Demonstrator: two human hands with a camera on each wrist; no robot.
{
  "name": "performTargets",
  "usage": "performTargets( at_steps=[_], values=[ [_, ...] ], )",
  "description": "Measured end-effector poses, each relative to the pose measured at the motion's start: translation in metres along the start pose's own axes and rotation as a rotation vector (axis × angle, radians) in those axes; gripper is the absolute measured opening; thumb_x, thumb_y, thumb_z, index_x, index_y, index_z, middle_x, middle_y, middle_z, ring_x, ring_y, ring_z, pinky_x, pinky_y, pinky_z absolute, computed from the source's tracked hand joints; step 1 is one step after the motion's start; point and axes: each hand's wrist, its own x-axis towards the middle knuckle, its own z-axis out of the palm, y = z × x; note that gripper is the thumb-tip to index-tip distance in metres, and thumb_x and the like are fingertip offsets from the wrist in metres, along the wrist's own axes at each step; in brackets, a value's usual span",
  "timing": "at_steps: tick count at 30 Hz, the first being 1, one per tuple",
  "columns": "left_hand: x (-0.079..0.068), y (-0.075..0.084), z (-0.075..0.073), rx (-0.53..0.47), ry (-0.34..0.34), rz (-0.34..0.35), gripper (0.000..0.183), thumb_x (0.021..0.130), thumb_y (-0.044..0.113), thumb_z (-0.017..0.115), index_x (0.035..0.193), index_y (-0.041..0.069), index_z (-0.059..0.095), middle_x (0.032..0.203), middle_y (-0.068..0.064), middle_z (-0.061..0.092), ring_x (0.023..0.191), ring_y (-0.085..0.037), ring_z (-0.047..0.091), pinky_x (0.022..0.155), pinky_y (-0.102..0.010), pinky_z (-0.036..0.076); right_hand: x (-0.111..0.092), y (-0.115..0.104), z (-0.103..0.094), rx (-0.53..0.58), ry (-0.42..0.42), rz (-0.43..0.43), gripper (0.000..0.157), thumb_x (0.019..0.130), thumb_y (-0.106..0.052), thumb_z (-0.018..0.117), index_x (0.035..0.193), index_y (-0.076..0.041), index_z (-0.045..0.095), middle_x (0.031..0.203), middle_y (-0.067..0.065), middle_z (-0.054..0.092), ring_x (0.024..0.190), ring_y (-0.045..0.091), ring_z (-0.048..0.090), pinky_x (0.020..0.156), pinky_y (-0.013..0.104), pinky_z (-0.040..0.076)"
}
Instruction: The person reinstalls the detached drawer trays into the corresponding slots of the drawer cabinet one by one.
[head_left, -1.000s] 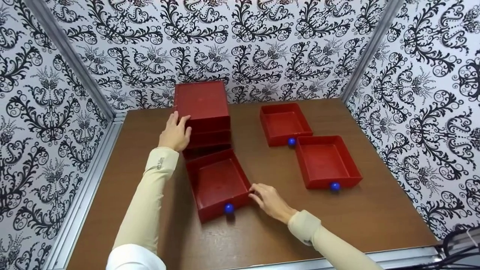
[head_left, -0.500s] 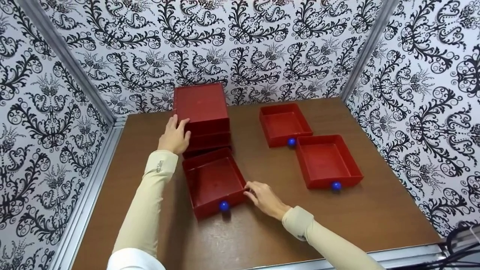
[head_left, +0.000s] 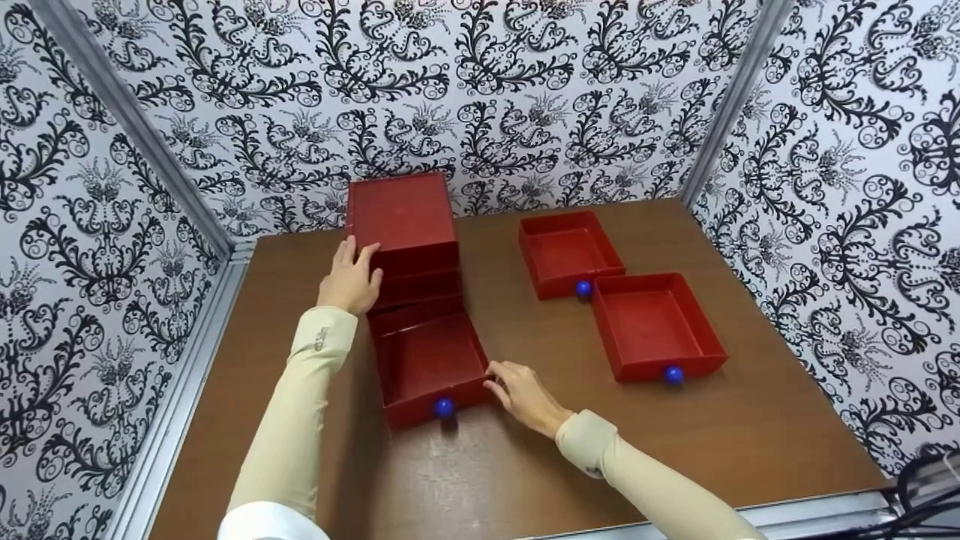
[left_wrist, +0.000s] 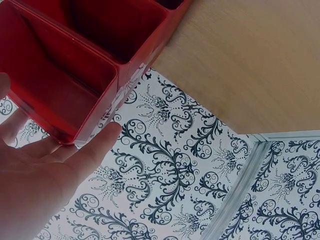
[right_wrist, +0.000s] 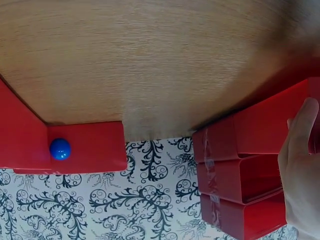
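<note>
A red drawer cabinet (head_left: 401,211) with stacked slots stands against the back wall. My left hand (head_left: 347,277) rests on its top left front edge; in the left wrist view the fingers (left_wrist: 95,150) lie loosely extended around the cabinet's corner. A red drawer (head_left: 431,360) with a blue ball knob (head_left: 444,407) sits partly in the lowest slot, turned slightly. Its front right corner is pinched by my right hand (head_left: 529,397). From the right wrist, the thumb (right_wrist: 304,125) lies along the drawer's edge, and the other fingers are mostly hidden.
Two more red drawers lie on the brown table (head_left: 540,465) to the right: a far drawer (head_left: 566,251) and a nearer drawer (head_left: 652,322), almost touching. Each has a blue knob. Patterned walls enclose the back and sides, and dark cables (head_left: 911,502) hang at the lower right.
The right hand has pushed the drawer back and to the left, deeper into the lowest slot, and its angle has straightened somewhat. The left hand has stayed on the cabinet.
</note>
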Motion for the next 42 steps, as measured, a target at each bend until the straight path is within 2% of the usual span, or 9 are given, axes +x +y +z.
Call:
performTargets(
  at_steps=[10, 22, 31, 39, 42],
  values=[
    [0.0, -0.001, 0.002, 0.002, -0.007, -0.009, 0.054, 0.102, 0.026, 0.042, 0.154, 0.017, 0.031, 0.167, -0.022, 0.008, 0.157, -0.037, 0.007, 0.11, -0.071, 0.036, 0.012, -0.005, 0.012, -0.007, 0.014, 0.036, 0.008, 0.094, -0.014, 0.065, 0.095, -0.006, 0.064, 0.087, 0.006, 0.071, 0.077, 0.016, 0.067, 0.069, 0.03, 0.057],
    [0.001, 0.0, 0.002, -0.016, -0.016, 0.0, 0.054, 0.102, 0.024, 0.043, 0.154, 0.018, 0.031, 0.168, -0.022, 0.006, 0.158, -0.036, 0.005, 0.107, -0.07, 0.04, 0.026, -0.007, 0.03, -0.072, 0.055, 0.089, 0.008, 0.094, -0.016, 0.066, 0.094, -0.009, 0.063, 0.083, 0.005, 0.068, 0.076, 0.018, 0.067, 0.068, 0.031, 0.057],
    [0.0, -0.002, 0.002, -0.009, -0.003, 0.01, 0.055, 0.101, 0.023, 0.045, 0.154, 0.016, 0.032, 0.166, -0.025, 0.008, 0.157, -0.039, 0.006, 0.112, -0.066, 0.038, 0.038, -0.007, 0.04, -0.042, 0.038, 0.162, 0.009, 0.096, -0.017, 0.064, 0.099, -0.009, 0.064, 0.093, 0.007, 0.062, 0.08, 0.018, 0.066, 0.071, 0.03, 0.058],
    [-0.001, -0.001, 0.002, -0.005, -0.001, 0.01, 0.055, 0.101, 0.022, 0.046, 0.154, 0.016, 0.031, 0.167, -0.025, 0.008, 0.157, -0.039, 0.006, 0.109, -0.068, 0.04, 0.043, -0.004, 0.045, -0.071, 0.035, 0.132, 0.011, 0.094, -0.016, 0.066, 0.101, -0.008, 0.064, 0.102, 0.009, 0.058, 0.086, 0.02, 0.067, 0.074, 0.031, 0.06],
    [-0.001, 0.0, 0.002, -0.003, -0.001, 0.011, 0.056, 0.1, 0.022, 0.045, 0.154, 0.016, 0.031, 0.167, -0.025, 0.008, 0.157, -0.039, 0.006, 0.108, -0.068, 0.04, 0.041, -0.004, 0.044, -0.071, 0.032, 0.133, 0.015, 0.094, -0.015, 0.067, 0.105, -0.008, 0.06, 0.102, 0.008, 0.056, 0.082, 0.019, 0.066, 0.072, 0.029, 0.059]
  ],
)
